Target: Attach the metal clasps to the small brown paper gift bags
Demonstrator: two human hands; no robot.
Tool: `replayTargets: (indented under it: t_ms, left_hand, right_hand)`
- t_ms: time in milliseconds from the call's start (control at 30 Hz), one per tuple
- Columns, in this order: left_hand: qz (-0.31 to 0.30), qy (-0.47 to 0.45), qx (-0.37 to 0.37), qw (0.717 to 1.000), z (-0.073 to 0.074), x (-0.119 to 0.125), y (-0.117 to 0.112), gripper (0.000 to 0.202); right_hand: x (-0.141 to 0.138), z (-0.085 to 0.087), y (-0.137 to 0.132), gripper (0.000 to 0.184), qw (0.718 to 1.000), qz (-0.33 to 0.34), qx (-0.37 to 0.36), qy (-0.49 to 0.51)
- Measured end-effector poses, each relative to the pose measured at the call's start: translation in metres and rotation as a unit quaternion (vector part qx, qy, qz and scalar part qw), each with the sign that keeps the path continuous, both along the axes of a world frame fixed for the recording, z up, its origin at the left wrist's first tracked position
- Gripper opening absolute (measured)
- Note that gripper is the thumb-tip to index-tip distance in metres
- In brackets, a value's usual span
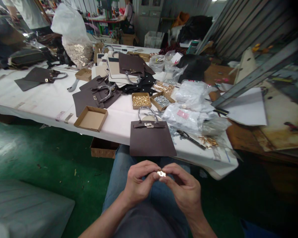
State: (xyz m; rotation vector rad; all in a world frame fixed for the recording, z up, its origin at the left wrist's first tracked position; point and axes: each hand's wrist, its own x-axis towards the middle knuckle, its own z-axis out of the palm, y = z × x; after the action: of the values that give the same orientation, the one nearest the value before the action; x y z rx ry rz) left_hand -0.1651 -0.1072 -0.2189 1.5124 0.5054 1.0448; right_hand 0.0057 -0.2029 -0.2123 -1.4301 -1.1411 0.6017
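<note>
Between the fingertips of my left hand (142, 180) and my right hand (183, 185) is a small shiny gold metal clasp (161, 173). Both hands pinch it from opposite sides, above my lap. Just beyond them, a dark brown handbag panel (152, 140) lies at the table edge, partly overhanging it. It carries a metal clasp (149, 125) on its strap and a plastic-wrapped handle (149, 110). Behind it stand a small box of gold studs (141, 100) and a box of silver studs (162, 100).
An open cardboard tray (91, 119) sits at the table's front edge. Stacked brown bag panels (96, 97) lie behind it. To the right are plastic-wrapped packs (188, 115), a black-handled tool (191, 138) and gold pieces (208, 142). A slanted metal beam (258, 71) rises at right. People work in the background.
</note>
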Motion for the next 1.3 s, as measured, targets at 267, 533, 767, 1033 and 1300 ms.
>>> replayTargets:
  t_ms: [267, 533, 767, 1033, 1300]
  left_hand:
    - [0.005, 0.005, -0.003, 1.0, 0.001, -0.001, 0.001, 0.017]
    - [0.015, -0.002, -0.013, 1.0, -0.003, 0.0, 0.0, 0.016]
    - [0.017, 0.003, -0.009, 1.0, 0.0, 0.0, 0.003, 0.017]
    - [0.027, 0.007, -0.017, 0.999, -0.003, -0.001, 0.002, 0.018]
    - [0.025, 0.012, -0.026, 0.999, -0.004, -0.002, 0.004, 0.018]
  right_hand:
    - [-0.002, -0.002, 0.003, 0.008, 1.0, -0.008, -0.012, 0.0]
    - [-0.002, -0.002, 0.007, 0.009, 1.0, -0.003, -0.002, 0.012]
    - [0.0, -0.005, 0.011, 0.007, 1.0, 0.007, 0.001, 0.003]
    - [-0.002, -0.009, 0.013, 0.007, 1.0, 0.005, -0.017, 0.012]
    - [-0.001, -0.017, 0.01, 0.009, 0.999, 0.017, -0.038, 0.026]
